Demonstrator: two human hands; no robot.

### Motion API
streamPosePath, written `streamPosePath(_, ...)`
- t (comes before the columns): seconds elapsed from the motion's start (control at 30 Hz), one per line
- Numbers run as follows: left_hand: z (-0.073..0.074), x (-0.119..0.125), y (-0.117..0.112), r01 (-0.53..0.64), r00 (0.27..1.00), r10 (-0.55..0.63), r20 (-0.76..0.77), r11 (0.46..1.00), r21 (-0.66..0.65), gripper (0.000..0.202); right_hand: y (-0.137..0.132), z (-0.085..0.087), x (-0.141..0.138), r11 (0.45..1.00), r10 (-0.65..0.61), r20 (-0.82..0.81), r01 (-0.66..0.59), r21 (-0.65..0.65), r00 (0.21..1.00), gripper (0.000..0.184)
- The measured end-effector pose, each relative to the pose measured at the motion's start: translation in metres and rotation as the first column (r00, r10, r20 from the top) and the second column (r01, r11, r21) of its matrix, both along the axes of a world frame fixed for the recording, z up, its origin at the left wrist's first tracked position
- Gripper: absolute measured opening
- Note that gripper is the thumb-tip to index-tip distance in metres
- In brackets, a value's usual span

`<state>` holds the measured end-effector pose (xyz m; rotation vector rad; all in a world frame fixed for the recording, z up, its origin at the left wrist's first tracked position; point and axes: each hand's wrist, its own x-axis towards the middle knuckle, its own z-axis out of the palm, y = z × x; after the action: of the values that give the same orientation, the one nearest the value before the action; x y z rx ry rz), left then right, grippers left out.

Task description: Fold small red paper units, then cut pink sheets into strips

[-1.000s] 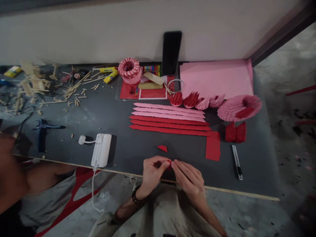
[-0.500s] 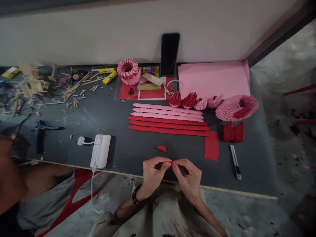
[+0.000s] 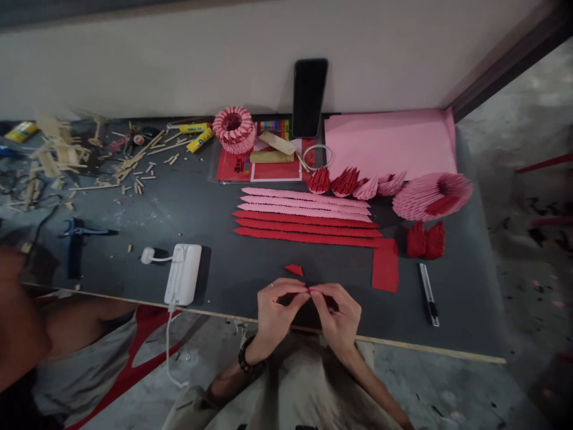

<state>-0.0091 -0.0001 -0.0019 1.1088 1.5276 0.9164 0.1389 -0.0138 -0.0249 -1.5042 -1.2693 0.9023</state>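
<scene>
My left hand (image 3: 278, 312) and my right hand (image 3: 336, 313) meet at the fingertips above the table's front edge. Both pinch a small piece of red paper (image 3: 308, 289), mostly hidden by the fingers. Just beyond them lies a folded red paper piece (image 3: 294, 270). Farther back are long rows of pink paper pieces (image 3: 304, 204) and red paper pieces (image 3: 304, 229). A stack of red paper (image 3: 385, 267) rests at the right end of the red rows, with bundled red folded pieces (image 3: 425, 240) beside it.
A utility knife (image 3: 429, 294) lies at the right, a white power strip (image 3: 183, 273) at the left. Behind stand a phone (image 3: 310, 97), a pink-red paper ring (image 3: 233, 128) and a pink folded-paper form (image 3: 432, 197). Wooden sticks (image 3: 134, 160) and blue pliers (image 3: 77, 245) lie near another person's arm (image 3: 20, 310).
My fingertips have drawn closer together around the red paper, and both hands have shifted slightly. The things on the table stay in place.
</scene>
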Motion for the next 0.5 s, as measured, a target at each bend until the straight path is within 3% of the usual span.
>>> streamPosePath(0.17,0.0012,0.0031,0.0013,-0.063,0.986,0.077,0.149,0.993,-0.099,0.016,0.0007,-0.0029,-0.0061,0.997,-0.053,-0.167,0.041,-0.072,0.985,0.014)
streamPosePath(0.5,-0.0004,0.0064,-0.0019,-0.004,0.968,0.041,0.246,0.989,-0.149,0.029,0.0007,-0.0020,-0.0014,0.992,-0.062,0.003,0.061,0.110,0.998,0.006)
